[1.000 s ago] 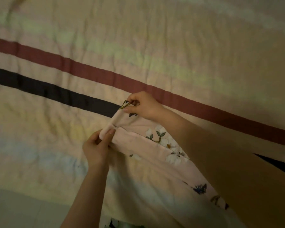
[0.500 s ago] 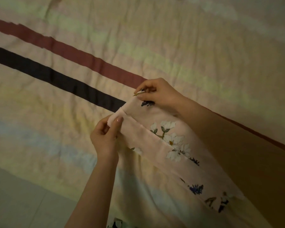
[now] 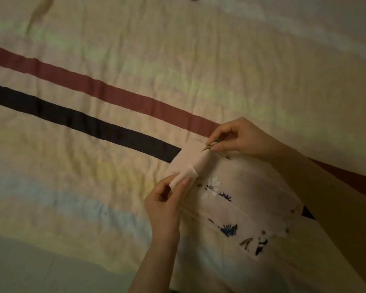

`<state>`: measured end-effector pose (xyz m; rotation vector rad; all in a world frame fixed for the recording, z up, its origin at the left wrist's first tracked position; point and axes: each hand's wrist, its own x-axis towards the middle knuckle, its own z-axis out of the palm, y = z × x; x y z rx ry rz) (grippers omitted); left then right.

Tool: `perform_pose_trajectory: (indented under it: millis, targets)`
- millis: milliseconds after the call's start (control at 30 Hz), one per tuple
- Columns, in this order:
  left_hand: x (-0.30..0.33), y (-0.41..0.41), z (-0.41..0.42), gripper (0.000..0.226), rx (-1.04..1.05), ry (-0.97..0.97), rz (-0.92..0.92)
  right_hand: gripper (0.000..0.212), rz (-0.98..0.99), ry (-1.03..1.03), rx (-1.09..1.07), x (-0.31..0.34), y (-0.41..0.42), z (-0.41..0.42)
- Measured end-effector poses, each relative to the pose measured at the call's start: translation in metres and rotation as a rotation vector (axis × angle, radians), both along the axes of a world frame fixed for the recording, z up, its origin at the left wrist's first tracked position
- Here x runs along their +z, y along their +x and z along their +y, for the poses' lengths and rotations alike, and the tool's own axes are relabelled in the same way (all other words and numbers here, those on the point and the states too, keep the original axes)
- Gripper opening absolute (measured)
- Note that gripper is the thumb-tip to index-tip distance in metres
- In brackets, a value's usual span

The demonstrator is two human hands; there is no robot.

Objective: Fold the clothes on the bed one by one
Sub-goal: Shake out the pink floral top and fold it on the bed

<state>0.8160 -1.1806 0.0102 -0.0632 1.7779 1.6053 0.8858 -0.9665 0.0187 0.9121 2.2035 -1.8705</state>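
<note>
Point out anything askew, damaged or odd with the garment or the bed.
Nothing looks damaged. The pale pink floral garment is simply mid-fold, its top edge pinched by the left hand and right hand. The striped cream bedcover is only lightly wrinkled.

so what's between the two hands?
Head view: only the pink floral garment's folded edge spans from left hand to right hand.

You're holding a thin, matt pink cloth garment printed with flowers, soft and smooth where it folds. Under it, the striped bedspread is matt cloth too, wrinkled and slightly puckered.
</note>
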Motion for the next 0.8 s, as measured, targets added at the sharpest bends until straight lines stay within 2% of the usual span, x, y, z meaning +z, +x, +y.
perform_pose_trajectory:
  millis: [100,433,633,800]
  targets:
    - [-0.001,0.031,0.005,0.013,-0.053,0.006,-0.030,0.016,-0.025,0.007,-0.018,0.002,0.038,0.003]
    - [-0.013,0.131,0.010,0.011,-0.303,-0.108,-0.077,0.017,-0.134,-0.055,-0.143,-0.011,0.169,-0.003]
    - [-0.025,0.167,0.007,0.014,-0.393,-0.146,-0.098,0.021,-0.166,-0.063,-0.228,-0.027,0.214,-0.017]
    - [-0.037,0.186,0.003,0.019,-0.451,-0.208,-0.041,0.020,-0.146,0.003,-0.289,-0.037,0.227,-0.034]
